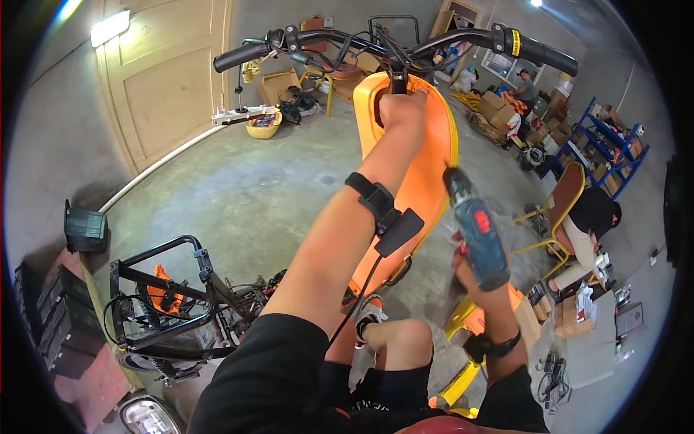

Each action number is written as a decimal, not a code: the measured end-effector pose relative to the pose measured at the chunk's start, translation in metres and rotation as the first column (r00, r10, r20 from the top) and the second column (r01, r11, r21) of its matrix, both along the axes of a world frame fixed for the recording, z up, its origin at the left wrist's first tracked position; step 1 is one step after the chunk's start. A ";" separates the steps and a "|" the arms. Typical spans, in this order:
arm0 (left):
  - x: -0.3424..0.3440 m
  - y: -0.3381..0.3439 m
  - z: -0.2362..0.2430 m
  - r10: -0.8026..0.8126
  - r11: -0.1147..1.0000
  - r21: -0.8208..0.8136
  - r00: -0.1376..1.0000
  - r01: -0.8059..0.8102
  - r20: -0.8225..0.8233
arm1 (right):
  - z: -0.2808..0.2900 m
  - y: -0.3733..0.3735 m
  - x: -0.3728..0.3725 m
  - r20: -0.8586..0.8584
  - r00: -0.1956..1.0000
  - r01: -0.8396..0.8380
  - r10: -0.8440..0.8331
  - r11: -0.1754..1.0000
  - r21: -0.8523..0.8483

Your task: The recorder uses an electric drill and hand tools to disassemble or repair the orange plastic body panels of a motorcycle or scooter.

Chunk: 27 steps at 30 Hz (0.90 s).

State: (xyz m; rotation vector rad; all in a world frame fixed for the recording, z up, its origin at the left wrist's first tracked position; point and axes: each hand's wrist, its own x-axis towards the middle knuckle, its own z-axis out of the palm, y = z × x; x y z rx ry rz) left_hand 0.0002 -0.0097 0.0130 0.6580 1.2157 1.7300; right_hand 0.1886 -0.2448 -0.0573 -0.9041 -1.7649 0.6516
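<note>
My left hand (402,108) is closed at the top of an orange body panel (426,155), just below the steering stem of a scooter. Its fingers curl by the panel's opening, and whatever they grip is hidden. In my right hand (466,269) is a dark blue cordless drill (478,233), tilted with its black chuck near the panel's right edge. The drill is slightly blurred. Above both hands spans a black handlebar (448,42) with grips and loose cables. Black straps circle both my forearms.
A bare black scooter frame (163,289) stands at left. Yellow body parts (463,383) lie beside my right leg. At right, a seated person (596,217) bends forward by a chair (564,199); another person (526,88) is farther back near boxes and a blue shelf (596,148).
</note>
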 end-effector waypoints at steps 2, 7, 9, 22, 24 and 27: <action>-0.003 -0.002 0.002 -0.026 1.000 -0.005 0.999 0.026 0.024 | 0.026 0.009 0.004 0.089 0.996 0.014 -0.021 0.997 0.072; -0.012 -0.008 0.011 -0.109 0.994 0.024 0.991 0.107 0.080 | 0.053 0.000 0.014 0.140 0.989 0.035 -0.045 0.997 0.075; -0.015 -0.010 0.012 -0.138 0.990 0.028 0.985 0.136 0.101 | 0.049 -0.013 0.018 0.050 0.999 0.007 -0.003 0.998 -0.063; -0.024 0.054 -0.009 -0.412 0.911 0.092 0.880 0.402 0.237 | 0.020 -0.094 0.032 -0.004 0.998 0.055 -0.061 0.937 -0.345; -0.022 0.057 -0.011 -0.384 0.923 0.067 0.897 0.379 0.218 | 0.026 -0.097 0.033 0.028 0.996 0.093 -0.089 0.932 -0.350; -0.022 0.052 -0.011 -0.361 0.932 0.062 0.910 0.356 0.202 | 0.031 -0.100 0.032 0.094 0.992 0.110 -0.087 0.953 -0.281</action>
